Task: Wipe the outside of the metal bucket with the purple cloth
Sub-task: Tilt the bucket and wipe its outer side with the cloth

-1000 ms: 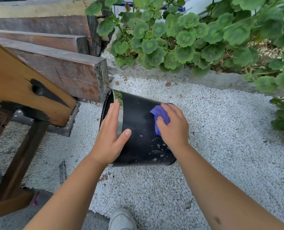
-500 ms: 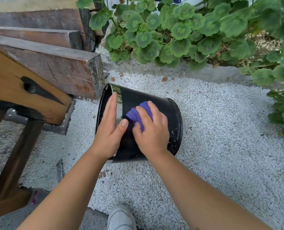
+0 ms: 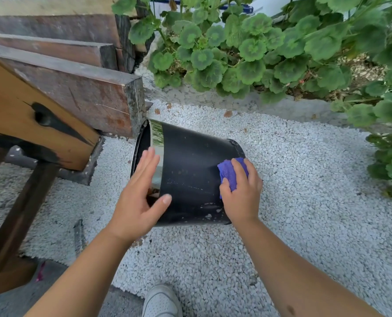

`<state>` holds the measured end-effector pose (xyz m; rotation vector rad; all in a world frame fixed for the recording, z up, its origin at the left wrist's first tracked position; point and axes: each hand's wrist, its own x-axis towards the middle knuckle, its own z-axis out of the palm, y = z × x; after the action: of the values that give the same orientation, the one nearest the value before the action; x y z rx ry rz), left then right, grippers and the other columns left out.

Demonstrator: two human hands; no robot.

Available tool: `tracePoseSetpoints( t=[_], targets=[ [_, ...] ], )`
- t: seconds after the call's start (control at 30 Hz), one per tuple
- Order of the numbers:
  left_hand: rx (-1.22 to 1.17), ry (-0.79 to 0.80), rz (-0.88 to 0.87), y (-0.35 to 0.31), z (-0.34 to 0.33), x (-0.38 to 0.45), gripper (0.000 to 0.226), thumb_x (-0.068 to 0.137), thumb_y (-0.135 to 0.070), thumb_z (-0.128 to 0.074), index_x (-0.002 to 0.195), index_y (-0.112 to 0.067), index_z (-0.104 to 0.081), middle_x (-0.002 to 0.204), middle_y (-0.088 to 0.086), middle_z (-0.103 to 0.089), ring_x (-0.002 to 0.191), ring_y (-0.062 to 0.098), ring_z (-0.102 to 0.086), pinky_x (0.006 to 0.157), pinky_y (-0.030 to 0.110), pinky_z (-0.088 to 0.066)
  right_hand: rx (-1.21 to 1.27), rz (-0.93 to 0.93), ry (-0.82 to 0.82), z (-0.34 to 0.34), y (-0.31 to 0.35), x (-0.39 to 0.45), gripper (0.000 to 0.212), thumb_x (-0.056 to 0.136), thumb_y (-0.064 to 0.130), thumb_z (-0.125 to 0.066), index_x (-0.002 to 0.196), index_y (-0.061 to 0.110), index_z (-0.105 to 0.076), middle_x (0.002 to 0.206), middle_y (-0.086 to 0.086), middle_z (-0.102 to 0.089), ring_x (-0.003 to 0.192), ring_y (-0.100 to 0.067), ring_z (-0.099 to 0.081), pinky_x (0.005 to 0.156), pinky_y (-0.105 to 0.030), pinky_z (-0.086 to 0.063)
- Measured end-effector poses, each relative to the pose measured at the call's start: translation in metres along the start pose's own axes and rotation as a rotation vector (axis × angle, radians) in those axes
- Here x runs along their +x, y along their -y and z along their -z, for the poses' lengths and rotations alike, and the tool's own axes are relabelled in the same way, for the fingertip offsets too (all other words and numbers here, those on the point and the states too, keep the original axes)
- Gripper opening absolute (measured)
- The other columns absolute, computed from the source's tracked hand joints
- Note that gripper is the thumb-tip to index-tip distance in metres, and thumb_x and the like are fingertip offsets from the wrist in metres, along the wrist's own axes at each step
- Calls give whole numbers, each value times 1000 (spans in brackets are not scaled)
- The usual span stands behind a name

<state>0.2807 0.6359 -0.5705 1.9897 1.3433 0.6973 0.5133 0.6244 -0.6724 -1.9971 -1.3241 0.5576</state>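
A black metal bucket (image 3: pixel 190 165) with a shiny band near its rim lies on its side on white gravel, its mouth facing left. My left hand (image 3: pixel 137 197) rests flat on the rim end, fingers straight, thumb spread over the black wall. My right hand (image 3: pixel 243 191) presses a bunched purple cloth (image 3: pixel 229 171) against the wall near the bucket's bottom end, fingers curled over the cloth. Pale specks show on the lower wall of the bucket.
Stacked dark wooden beams (image 3: pixel 80 88) and an orange wooden bench (image 3: pixel 30 124) with a dark leg stand to the left, close to the bucket's mouth. Green leafy plants (image 3: pixel 247 51) border the gravel (image 3: pixel 304 179) at the back and right. A white shoe (image 3: pixel 160 300) is at the bottom.
My right hand has slid the purple cloth rightwards along the bucket, from beside my left hand to the bottom end. My left hand stays on the rim end.
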Motion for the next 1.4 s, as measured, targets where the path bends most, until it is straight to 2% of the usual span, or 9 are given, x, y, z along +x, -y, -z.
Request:
tracePoseSetpoints(
  t=[0.2,0.33,0.43,0.57,0.73,0.83,0.97,1.13,1.4],
  targets=[
    [-80,-5,151,3,-1,-10,92,87,-65,-53,156,-37,1,164,-21,13,150,-2,2,114,40,-31,96,-39,86,6,11,20,53,88,29,-60,141,28,-51,153,3,-37,134,-23,-34,103,-27,-25],
    [-99,-16,208,-13,6,8,95,81,-77,-48,154,-40,0,164,-20,11,146,-12,6,110,2,-7,202,-77,138,22,23,50,53,83,27,-59,136,25,-57,145,7,-49,131,-12,-44,110,-24,-28],
    [-119,55,280,-21,17,20,91,79,-80,-42,151,-43,-1,163,-16,16,140,-19,12,97,-9,0,252,-107,206,31,33,67,54,78,27,-58,132,21,-62,133,6,-60,120,-13,-55,108,-36,-41],
    [-9,85,182,-20,16,22,89,87,-63,-40,159,-23,-5,162,-17,21,146,-5,19,107,-2,5,259,-176,246,32,36,69,55,77,30,-55,132,25,-61,128,4,-62,113,-16,-59,99,-42,-49],
    [10,27,183,-27,9,23,89,89,-69,-33,159,-19,-9,165,-15,6,148,-6,11,110,2,4,395,-241,98,37,56,60,46,74,32,-55,118,34,-65,108,13,-68,97,-7,-64,89,-41,-55],
    [-51,-14,144,-29,5,24,102,86,-82,-22,157,-10,-7,166,-4,0,151,2,4,120,16,1,392,-73,126,33,99,47,56,72,38,-54,128,39,-57,119,18,-64,106,-4,-60,95,-37,-51],
    [-211,-26,157,-33,-2,28,110,80,-89,-22,155,-12,2,166,0,-2,152,5,-2,124,34,-7,122,312,175,14,138,7,57,80,46,-50,136,40,-48,135,9,-53,113,-21,-52,86,-36,-50],
    [-183,-43,171,-26,-3,28,108,83,-86,-23,155,-11,3,166,0,-2,152,6,-2,124,38,-6,-100,307,94,2,112,5,52,85,57,-51,130,31,-56,139,-3,-54,118,-33,-50,92,-42,-47],
    [-30,-9,240,-25,0,26,94,84,-83,-20,157,-29,4,165,-13,7,148,-5,10,117,13,3,-200,23,89,16,32,29,49,92,51,-49,137,33,-51,139,-1,-52,122,-29,-44,96,-41,-43]
  ],
)
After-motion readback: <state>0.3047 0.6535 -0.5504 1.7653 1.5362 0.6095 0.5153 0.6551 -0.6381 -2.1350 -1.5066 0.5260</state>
